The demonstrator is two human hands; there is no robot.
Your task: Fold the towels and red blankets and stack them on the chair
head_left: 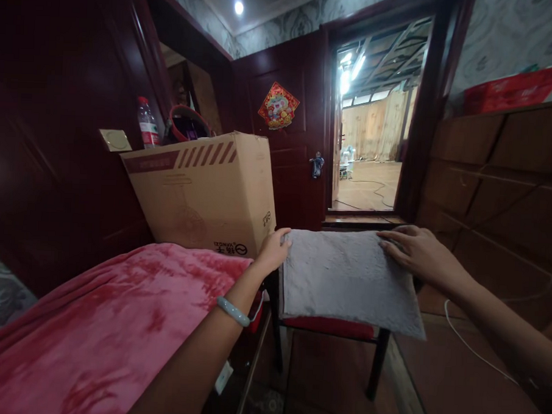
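A grey plush cloth (341,283), roughly rectangular, lies over the seat of a chair with a red cushion (330,327) and dark legs. Its front right corner hangs past the seat edge. My left hand (274,251), with a pale bangle on the wrist, pinches the cloth's far left corner. At the far right corner, the fingers of my right hand (414,251) close on the edge, thumb hidden. Between the two hands the cloth is fairly flat, with slight ripples near the far edge.
Left of the chair is a pink blanket (129,322), with a large cardboard box (198,191) behind it. A bottle (148,125) stands on the box. Stacked brown boxes (510,174) line the right side. A white cable (469,346) trails across the floor. Ahead, a doorway (368,132) stands open.
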